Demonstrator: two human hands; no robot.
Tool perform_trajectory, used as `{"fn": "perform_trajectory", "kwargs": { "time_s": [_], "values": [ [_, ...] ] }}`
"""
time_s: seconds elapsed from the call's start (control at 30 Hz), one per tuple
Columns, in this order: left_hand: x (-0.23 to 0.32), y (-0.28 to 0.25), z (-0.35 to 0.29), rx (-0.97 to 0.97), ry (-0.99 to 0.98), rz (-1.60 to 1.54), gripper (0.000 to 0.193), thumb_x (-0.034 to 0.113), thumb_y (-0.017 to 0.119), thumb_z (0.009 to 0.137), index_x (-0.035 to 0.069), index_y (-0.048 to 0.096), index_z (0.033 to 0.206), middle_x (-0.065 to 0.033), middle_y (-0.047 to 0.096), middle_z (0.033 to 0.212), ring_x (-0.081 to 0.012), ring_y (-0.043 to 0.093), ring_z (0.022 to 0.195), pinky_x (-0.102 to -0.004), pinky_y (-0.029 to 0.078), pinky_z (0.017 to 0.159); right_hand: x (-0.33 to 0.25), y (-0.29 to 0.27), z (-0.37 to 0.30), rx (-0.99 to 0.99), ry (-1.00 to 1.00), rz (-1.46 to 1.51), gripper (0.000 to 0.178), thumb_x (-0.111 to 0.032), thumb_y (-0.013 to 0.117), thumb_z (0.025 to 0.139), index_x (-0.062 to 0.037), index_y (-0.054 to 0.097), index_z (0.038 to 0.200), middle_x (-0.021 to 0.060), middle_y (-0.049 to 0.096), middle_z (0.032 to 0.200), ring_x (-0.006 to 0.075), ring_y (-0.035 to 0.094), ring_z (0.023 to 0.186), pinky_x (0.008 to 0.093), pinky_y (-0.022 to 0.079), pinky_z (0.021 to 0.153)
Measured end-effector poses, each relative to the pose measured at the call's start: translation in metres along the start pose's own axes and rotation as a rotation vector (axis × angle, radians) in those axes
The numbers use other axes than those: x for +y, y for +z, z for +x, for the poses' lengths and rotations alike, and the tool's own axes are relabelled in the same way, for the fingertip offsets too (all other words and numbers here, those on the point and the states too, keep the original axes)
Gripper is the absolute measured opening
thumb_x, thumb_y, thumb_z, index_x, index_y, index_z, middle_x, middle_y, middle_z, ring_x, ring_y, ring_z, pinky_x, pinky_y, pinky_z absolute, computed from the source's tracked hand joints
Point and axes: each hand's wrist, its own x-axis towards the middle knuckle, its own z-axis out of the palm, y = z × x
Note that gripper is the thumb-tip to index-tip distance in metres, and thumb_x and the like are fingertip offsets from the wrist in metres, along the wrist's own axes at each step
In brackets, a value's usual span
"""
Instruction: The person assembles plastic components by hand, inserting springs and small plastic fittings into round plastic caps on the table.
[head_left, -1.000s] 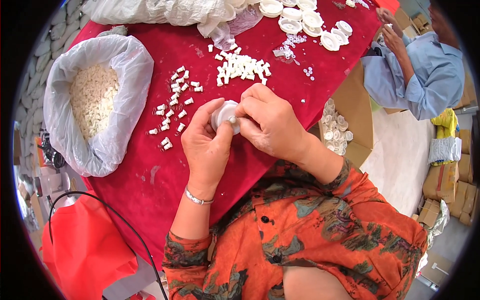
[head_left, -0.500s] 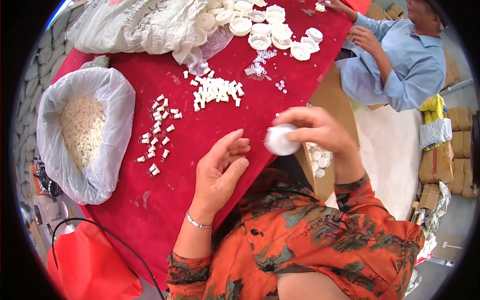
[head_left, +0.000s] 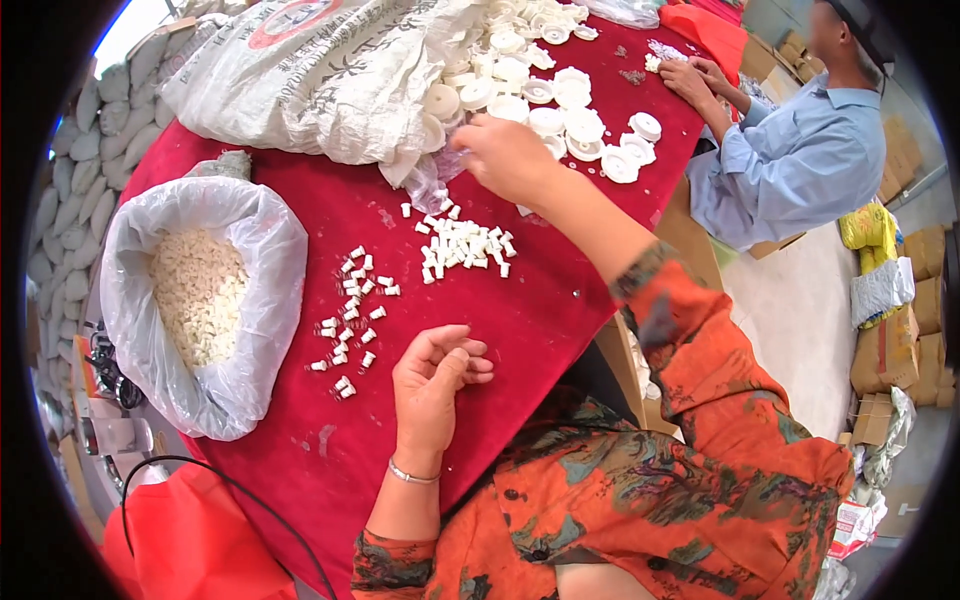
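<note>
My right hand [head_left: 508, 162] reaches across the red-covered table to the near edge of a heap of white round plastic parts [head_left: 545, 122]. Its fingers are bent but apart beside a crumpled clear plastic bag [head_left: 428, 190], and no held thing shows. Over the near part of the table hovers my left hand [head_left: 432, 382], its fingers loosely curled and nothing visible in them. Beyond it lies a cluster of small white plugs [head_left: 465, 245]. To its left, more small white pieces with thin springs [head_left: 352, 305] are scattered. My right hand and forearm cover part of the cloth.
A clear-lined bag [head_left: 285, 290] of small cream pieces stands at the left. A large woven sack [head_left: 330, 95] lies at the back. An open carton [head_left: 630, 375] sits beside the table's right edge. Another person [head_left: 800, 150] works at the far right. A black cable [head_left: 230, 490] curves at lower left.
My right hand has gone from the table's near right edge to the far heap; the white round piece it held is gone from it. My left hand's fingers are more curled. The view has shifted.
</note>
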Motion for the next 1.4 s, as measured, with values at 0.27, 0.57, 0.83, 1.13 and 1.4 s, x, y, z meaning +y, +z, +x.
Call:
{"fn": "perform_trajectory", "kwargs": {
  "time_s": [0.27,0.57,0.83,1.13,1.4],
  "values": [
    [0.005,-0.005,0.000,-0.043,-0.037,-0.008,0.021,0.003,0.052,0.095,-0.003,0.057,0.114,-0.0144,0.066,0.098,-0.0180,0.067,0.081,-0.0302,0.057,0.073,0.005,0.031,0.027,-0.011,-0.038,-0.280,0.011,-0.006,0.056,0.078,-0.0033,0.064,0.085,0.0170,0.061,0.086,0.0354,0.063,0.086,0.0451,0.052,0.076],
    [0.031,-0.003,0.002,0.187,0.131,-0.062,0.041,0.011,0.054,0.095,-0.002,0.043,0.132,-0.0165,0.063,0.109,-0.0214,0.069,0.077,-0.0265,0.058,0.050,-0.103,-0.022,-0.087,-0.096,-0.587,0.273,0.010,-0.011,0.065,0.073,-0.0067,0.059,0.080,0.0074,0.053,0.076,0.0266,0.057,0.073,0.0368,0.047,0.061],
    [0.059,-0.040,-0.005,0.447,0.358,-0.009,0.039,0.002,0.047,0.092,-0.002,0.043,0.130,-0.0170,0.063,0.104,-0.0247,0.070,0.072,-0.0259,0.057,0.049,-0.102,0.020,-0.056,-0.059,-0.262,0.205,0.009,-0.008,0.070,0.076,-0.0052,0.064,0.082,0.0092,0.059,0.079,0.0292,0.060,0.078,0.0404,0.049,0.069],
    [0.057,-0.043,-0.005,0.427,0.413,-0.071,0.048,0.003,0.042,0.095,0.001,0.034,0.142,-0.0164,0.058,0.117,-0.0259,0.068,0.088,-0.0330,0.061,0.065,-0.108,0.045,-0.056,-0.058,-0.273,0.124,0.009,-0.014,0.069,0.077,-0.0062,0.064,0.076,0.0086,0.058,0.076,0.0292,0.060,0.075,0.0416,0.048,0.069],
    [0.040,-0.027,-0.002,0.295,0.326,0.049,0.057,-0.004,0.041,0.091,0.003,0.028,0.147,-0.0156,0.056,0.122,-0.0241,0.065,0.098,-0.0355,0.060,0.076,-0.130,-0.015,-0.088,-0.101,-0.095,0.579,0.011,-0.011,0.067,0.086,-0.0010,0.065,0.089,0.0090,0.060,0.073,0.0172,0.055,0.063,0.0309,0.045,0.059]
  ]
}}
